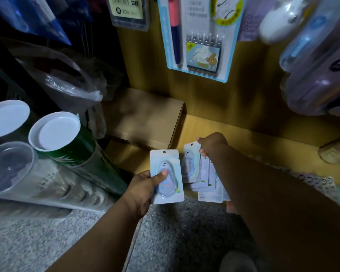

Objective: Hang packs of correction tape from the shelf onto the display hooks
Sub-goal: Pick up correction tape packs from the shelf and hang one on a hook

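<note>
Gathering is the step in hand: the left hand grips one correction tape pack by its lower half, thumb on the blister, while the right hand pinches the top pack of the fanned stack on the low shelf. Next — I judge — lift it clear and find a free hook above.

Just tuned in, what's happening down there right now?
A person is collecting correction tape packs off the low wooden shelf. The left hand holds one pack by its blister, thumb on front. The right hand pinches the top of another pack on the loose pile. Nothing is being hung yet.
</note>
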The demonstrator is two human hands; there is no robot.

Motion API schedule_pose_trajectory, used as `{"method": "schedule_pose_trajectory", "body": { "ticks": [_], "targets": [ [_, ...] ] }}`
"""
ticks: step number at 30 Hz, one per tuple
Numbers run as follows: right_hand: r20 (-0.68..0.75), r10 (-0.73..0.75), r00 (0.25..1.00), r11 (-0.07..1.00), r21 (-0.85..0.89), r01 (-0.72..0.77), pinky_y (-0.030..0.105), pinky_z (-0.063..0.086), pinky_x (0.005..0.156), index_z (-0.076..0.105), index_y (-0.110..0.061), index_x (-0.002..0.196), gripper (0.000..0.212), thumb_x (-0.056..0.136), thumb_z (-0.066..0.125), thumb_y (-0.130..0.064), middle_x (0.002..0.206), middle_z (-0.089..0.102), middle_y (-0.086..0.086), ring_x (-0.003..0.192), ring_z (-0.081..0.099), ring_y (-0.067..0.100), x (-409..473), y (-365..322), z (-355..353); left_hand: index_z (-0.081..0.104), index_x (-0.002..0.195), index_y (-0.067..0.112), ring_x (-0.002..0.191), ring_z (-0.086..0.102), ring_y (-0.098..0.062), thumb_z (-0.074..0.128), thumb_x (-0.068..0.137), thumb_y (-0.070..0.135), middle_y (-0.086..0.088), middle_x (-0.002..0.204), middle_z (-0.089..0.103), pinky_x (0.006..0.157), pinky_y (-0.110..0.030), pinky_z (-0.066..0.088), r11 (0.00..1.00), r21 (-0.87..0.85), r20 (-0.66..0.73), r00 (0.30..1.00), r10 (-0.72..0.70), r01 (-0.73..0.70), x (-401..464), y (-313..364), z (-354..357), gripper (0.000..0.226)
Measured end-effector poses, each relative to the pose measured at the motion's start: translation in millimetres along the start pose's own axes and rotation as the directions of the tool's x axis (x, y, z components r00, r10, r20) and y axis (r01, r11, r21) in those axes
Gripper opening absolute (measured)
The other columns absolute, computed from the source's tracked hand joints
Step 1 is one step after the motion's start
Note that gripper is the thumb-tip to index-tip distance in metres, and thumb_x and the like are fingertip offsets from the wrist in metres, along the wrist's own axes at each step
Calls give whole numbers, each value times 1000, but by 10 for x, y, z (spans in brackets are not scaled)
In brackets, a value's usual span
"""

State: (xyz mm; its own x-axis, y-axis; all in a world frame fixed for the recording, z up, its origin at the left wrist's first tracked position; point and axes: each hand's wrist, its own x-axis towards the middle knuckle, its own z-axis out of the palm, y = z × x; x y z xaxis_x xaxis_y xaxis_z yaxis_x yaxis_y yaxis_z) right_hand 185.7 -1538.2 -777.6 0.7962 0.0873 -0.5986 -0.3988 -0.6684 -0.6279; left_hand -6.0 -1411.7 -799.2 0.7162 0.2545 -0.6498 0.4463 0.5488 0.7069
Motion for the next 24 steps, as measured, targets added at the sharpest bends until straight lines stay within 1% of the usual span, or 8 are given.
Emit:
{"method": "schedule_pose_trajectory", "body": {
  "ticks": [5,9,14,17,19,20,22,24],
  "targets": [
    [16,41,999,999,-33,-40,20,45,45,51,-14,67,24,89,56,-7,65,56,3,52,54,13,41,-11,36,70,101,2,74,72,-30,64,86,11,-19,95,74,73,-48,59,999,-31,-22,1000,-22,21,63,-15,-68,19],
    [20,19,1000,998,-55,-18,21,42,47,49,-16,66,27,90,54,-7,64,53,2,52,50,13,-117,-27,-30,68,101,5,83,68,-34,59,92,10,-18,97,73,88,-53,53,1000,-5,-72,997,-22,22,-8,0,-95,13],
    [8,-56,998,998,-6,56,24,45,55,51,-12,65,26,89,59,-12,60,55,4,52,51,17,-497,-150,-235,61,122,-4,103,63,-39,59,94,11,-26,121,65,98,-57,47,999,34,-144,989,24,-19,-177,37,-81,32],
    [105,-17,994,996,91,8,21,37,41,42,-6,61,37,94,56,-16,45,47,5,36,43,19,-867,-245,-348,59,125,-1,94,65,-36,58,95,14,-22,116,67,85,-47,54,998,44,-166,984,57,-50,-349,85,-17,34],
    [99,-56,994,993,110,45,24,24,43,38,-7,56,44,92,60,-17,48,38,6,39,28,18,-1082,-272,-380,61,123,3,86,67,-33,56,96,17,-17,105,70,74,-41,57,996,36,-151,985,82,-77,-489,143,52,30],
    [101,-80,992,989,134,66,24,21,45,38,-8,54,45,91,62,-17,49,36,6,41,24,16,-1162,-271,-386,62,121,6,88,68,-35,54,98,21,-16,104,71,74,-45,58,996,25,-137,987,83,-81,-558,177,90,29],
    [122,-107,987,978,192,82,20,20,42,38,-8,52,47,90,63,-17,42,35,3,37,23,13,-1308,-262,-390,64,118,10,99,66,-39,50,99,31,-20,113,70,87,-57,53,997,-1,-88,993,78,-79,-719,260,172,31],
    [131,-143,981,967,229,110,17,20,39,40,-9,51,45,90,63,-17,39,35,0,34,23,12,-1450,-248,-387,67,116,11,102,65,-36,52,95,39,-18,115,70,93,-57,50,994,-30,-19,995,103,-103,-889,353,241,38]
  ]
}}
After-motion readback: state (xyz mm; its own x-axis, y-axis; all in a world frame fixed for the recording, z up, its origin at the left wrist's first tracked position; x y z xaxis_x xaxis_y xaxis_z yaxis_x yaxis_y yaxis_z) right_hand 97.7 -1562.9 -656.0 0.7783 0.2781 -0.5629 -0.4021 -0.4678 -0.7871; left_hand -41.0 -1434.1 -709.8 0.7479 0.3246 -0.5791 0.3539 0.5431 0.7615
